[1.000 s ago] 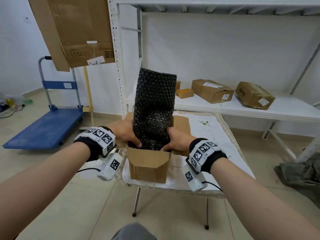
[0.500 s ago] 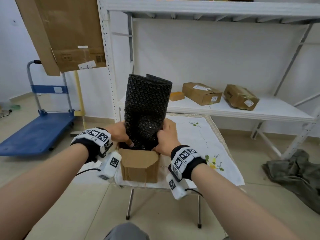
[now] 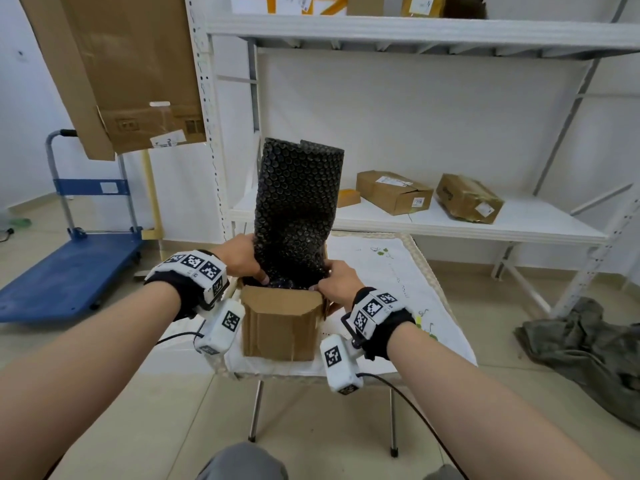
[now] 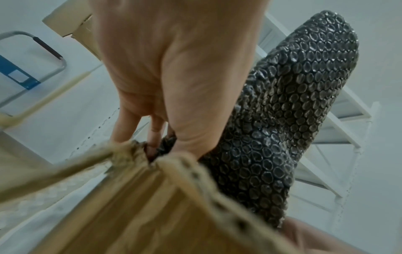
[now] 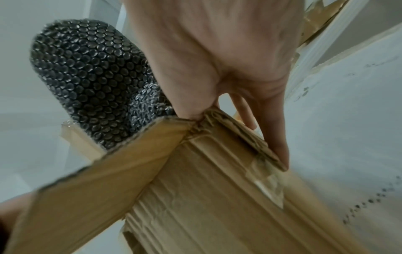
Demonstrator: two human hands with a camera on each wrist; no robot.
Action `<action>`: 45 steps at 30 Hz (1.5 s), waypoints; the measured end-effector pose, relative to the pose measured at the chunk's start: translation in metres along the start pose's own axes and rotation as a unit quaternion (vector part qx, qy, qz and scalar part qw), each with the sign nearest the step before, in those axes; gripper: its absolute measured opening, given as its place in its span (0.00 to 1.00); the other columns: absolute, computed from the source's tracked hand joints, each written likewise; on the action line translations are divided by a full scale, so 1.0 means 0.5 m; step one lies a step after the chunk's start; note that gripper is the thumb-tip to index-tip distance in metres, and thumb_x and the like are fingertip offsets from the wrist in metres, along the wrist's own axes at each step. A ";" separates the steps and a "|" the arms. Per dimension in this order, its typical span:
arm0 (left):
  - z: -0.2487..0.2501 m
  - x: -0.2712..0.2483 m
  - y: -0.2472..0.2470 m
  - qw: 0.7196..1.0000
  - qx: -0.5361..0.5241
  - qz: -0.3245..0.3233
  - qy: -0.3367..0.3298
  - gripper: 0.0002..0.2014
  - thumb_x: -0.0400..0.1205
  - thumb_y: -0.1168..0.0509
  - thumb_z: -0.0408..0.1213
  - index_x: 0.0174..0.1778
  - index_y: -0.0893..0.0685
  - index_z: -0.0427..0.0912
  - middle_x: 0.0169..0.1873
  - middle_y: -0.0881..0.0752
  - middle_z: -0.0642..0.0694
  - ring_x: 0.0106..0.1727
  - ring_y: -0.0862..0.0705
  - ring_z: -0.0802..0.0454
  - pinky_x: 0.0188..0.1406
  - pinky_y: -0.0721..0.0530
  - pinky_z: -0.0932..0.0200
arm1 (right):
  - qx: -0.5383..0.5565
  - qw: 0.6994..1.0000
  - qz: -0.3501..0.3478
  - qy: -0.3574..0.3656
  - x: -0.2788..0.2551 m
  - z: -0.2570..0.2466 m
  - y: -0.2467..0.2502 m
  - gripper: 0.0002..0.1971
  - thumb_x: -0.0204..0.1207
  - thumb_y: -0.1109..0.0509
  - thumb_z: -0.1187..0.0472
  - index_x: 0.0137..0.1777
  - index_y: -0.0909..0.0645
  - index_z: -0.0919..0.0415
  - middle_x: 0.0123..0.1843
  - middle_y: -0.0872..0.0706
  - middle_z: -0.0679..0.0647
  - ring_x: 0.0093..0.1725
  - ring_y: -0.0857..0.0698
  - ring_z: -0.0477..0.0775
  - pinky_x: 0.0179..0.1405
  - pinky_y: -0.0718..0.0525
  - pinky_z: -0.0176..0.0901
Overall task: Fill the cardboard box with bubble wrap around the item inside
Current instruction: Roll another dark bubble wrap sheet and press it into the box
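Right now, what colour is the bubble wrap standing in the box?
Black, glossy bubble wrap with pale highlights; clearest in the head view.

The scene is seen from head height, looking forward and down over both forearms at a small brown cardboard box [image 3: 280,327] on a white-clothed table [image 3: 391,271], with white metal shelving [image 3: 415,32] behind. From each wrist a very close, upward-tilted view is given along the palm: the left hand [image 4: 174,73] is seen from the box's left corner, the right hand [image 5: 217,51] from its right corner. Shared by all three views are the box rim and the tall sheet of black bubble wrap [image 3: 298,202] standing in it.
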State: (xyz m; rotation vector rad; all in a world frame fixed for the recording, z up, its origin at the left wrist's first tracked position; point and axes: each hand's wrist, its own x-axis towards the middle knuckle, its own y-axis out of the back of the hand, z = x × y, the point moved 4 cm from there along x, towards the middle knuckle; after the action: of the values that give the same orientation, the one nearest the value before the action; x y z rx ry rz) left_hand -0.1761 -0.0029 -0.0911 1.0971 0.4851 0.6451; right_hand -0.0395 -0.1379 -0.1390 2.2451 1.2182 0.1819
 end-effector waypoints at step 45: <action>0.186 0.024 -0.082 0.831 -0.551 -0.055 -0.046 0.23 0.85 0.35 0.52 0.71 0.19 0.42 0.65 0.12 0.46 0.63 0.12 0.50 0.68 0.18 0.53 | 0.130 0.973 -0.193 0.012 -0.018 0.064 0.183 0.35 0.63 0.14 0.65 0.71 0.21 0.61 0.67 0.13 0.56 0.67 0.14 0.57 0.72 0.21 0.52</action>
State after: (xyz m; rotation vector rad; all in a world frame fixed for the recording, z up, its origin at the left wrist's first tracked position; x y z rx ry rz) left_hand -0.0973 -0.0680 -0.0936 -0.0109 0.0286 0.6195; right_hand 0.0337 -0.1969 -0.1143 2.1665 1.7480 -0.1074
